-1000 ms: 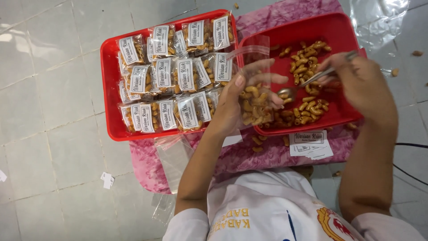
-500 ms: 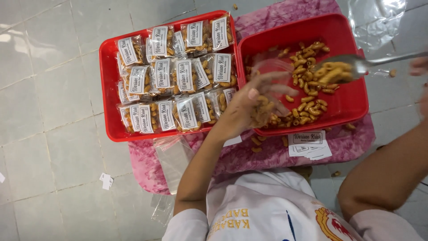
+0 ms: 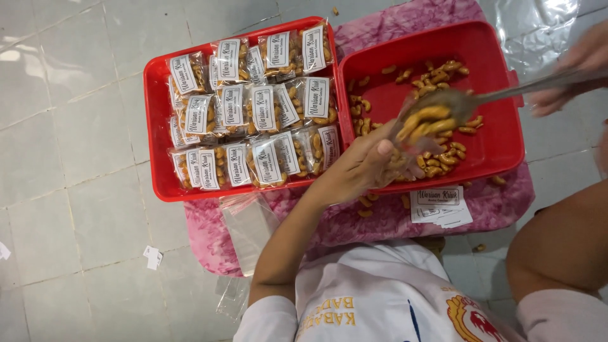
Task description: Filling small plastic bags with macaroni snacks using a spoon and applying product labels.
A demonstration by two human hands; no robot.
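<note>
My left hand (image 3: 364,166) grasps a clear bag (image 3: 405,142); my right hand (image 3: 579,73) grips a spoon (image 3: 506,94) loaded with snacks (image 3: 425,121) above it.

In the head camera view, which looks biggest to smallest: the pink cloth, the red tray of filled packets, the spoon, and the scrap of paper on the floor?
1. Pink cloth
2. Red tray
3. Spoon, nearer the camera, so less sure
4. Paper scrap
</note>
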